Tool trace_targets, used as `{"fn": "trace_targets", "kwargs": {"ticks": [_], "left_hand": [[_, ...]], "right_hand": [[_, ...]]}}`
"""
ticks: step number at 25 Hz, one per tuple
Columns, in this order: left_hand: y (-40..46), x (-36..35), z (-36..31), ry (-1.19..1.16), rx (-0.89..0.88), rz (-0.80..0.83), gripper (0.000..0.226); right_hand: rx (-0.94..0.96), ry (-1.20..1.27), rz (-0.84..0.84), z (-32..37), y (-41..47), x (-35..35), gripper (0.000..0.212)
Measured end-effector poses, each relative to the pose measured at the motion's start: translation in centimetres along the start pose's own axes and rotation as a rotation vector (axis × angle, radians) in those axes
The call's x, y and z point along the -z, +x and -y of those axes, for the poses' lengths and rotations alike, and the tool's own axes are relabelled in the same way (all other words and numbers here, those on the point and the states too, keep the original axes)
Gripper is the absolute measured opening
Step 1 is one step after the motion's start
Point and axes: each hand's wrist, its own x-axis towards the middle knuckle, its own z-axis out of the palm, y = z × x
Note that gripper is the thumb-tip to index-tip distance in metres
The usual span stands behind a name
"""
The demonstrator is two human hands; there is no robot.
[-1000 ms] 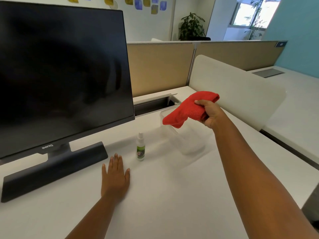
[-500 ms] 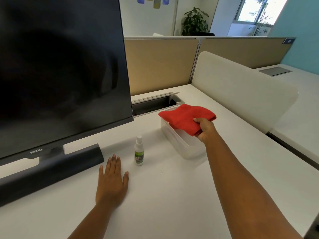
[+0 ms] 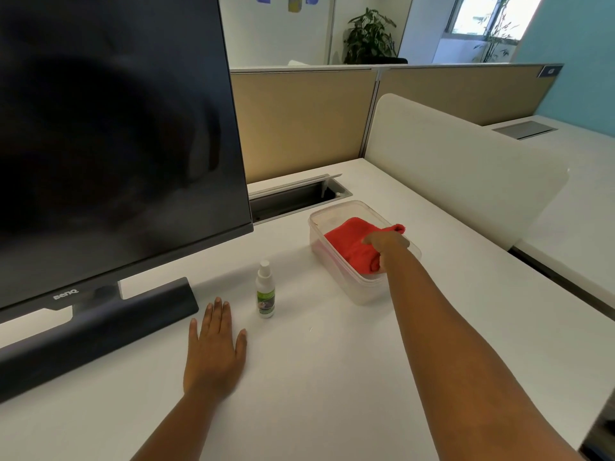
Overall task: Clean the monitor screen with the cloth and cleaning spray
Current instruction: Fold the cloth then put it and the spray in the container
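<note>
The dark monitor (image 3: 113, 134) stands at the tabletop's (image 3: 332, 377) left; my right hand (image 3: 387, 244) keeps a closed grip on the red cloth (image 3: 349, 247) inside the clear tub (image 3: 336, 277), my left hand (image 3: 216, 347) lies flat and released beside the spray bottle (image 3: 265, 291)

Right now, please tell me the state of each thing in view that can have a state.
Monitor: switched off, screen dark.
Spray bottle: upright, cap on, untouched.
Clear plastic container: open, no lid, holds the cloth.
Red cloth: crumpled, inside the container.
Right hand: on the cloth.
Left hand: flat on the desk, empty.
</note>
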Motion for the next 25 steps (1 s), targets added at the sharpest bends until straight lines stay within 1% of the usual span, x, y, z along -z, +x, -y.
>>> {"fn": "trace_targets", "kwargs": {"ticks": [1, 2, 3, 5, 6, 7, 9, 11, 12, 15, 16, 18, 19, 20, 21, 22, 23, 24, 25], "left_hand": [[0.0, 0.0, 0.0, 0.003, 0.002, 0.005, 0.061], [0.0, 0.0, -0.1, 0.005, 0.002, 0.008, 0.061], [0.0, 0.0, -0.1, 0.004, 0.003, 0.010, 0.061], [0.0, 0.0, -0.2, -0.002, 0.008, 0.013, 0.061], [0.0, 0.0, -0.1, -0.001, 0.008, 0.013, 0.061], [0.0, 0.0, -0.1, 0.003, 0.007, 0.014, 0.061], [0.0, 0.1, -0.2, 0.004, 0.007, 0.016, 0.061], [0.0, 0.1, -0.2, 0.004, 0.009, 0.013, 0.061], [0.0, 0.1, -0.2, 0.008, 0.008, 0.012, 0.061], [0.1, 0.1, -0.1, 0.019, 0.009, 0.014, 0.061], [0.1, 0.1, 0.0, 0.025, 0.010, 0.014, 0.061], [0.1, 0.0, 0.0, 0.034, 0.009, 0.018, 0.061], [0.0, 0.0, 0.0, 0.035, 0.009, 0.018, 0.061], [0.0, 0.0, -0.1, 0.035, 0.009, 0.018, 0.061], [0.0, 0.0, -0.1, 0.033, 0.009, 0.017, 0.061], [0.0, 0.0, -0.1, 0.032, 0.009, 0.018, 0.061], [0.0, 0.0, -0.1, 0.032, 0.009, 0.020, 0.062], [0.1, 0.0, -0.1, 0.030, 0.011, 0.021, 0.062], [0.1, 0.0, -0.1, 0.026, 0.012, 0.021, 0.062]], "right_hand": [[0.032, -0.118, 0.007, 0.6, -0.1, 0.4, 0.080], [0.082, -0.262, -0.023, 1.2, -0.3, 0.9, 0.082], [0.156, -0.399, -0.096, 1.9, -0.5, 1.6, 0.076], [0.326, -0.574, -0.288, 3.1, -0.4, 2.7, 0.041], [0.410, -0.634, -0.315, 3.4, -0.3, 3.0, 0.031], [0.478, -0.708, -0.269, 3.5, -0.2, 2.8, 0.029], [0.536, -0.945, -0.095, 2.2, 0.5, 1.6, 0.037], [0.483, -1.188, 0.019, 0.0, 1.1, 0.0, 0.049], [0.456, -1.273, 0.073, -0.9, 1.6, -0.7, 0.052], [0.389, -1.281, 0.244, -2.3, 2.3, -1.4, 0.051], [0.387, -1.278, 0.278, -2.2, 2.4, -1.3, 0.052], [0.409, -1.387, 0.308, -1.8, 2.6, -0.9, 0.050], [0.455, -1.392, 0.270, -1.4, 2.4, -0.8, 0.047], [0.515, -1.326, 0.188, -0.9, 2.1, -0.9, 0.042], [0.608, -1.180, 0.060, -0.4, 1.5, -1.1, 0.034], [0.741, -0.991, -0.083, 0.1, 0.8, -1.4, 0.027], [0.873, -0.773, -0.169, 0.3, 0.1, -2.0, 0.024], [0.960, -0.567, -0.132, 0.6, -0.9, -2.7, 0.022], [0.999, -0.393, 0.032, 0.8, -1.8, -3.3, 0.020]]}}
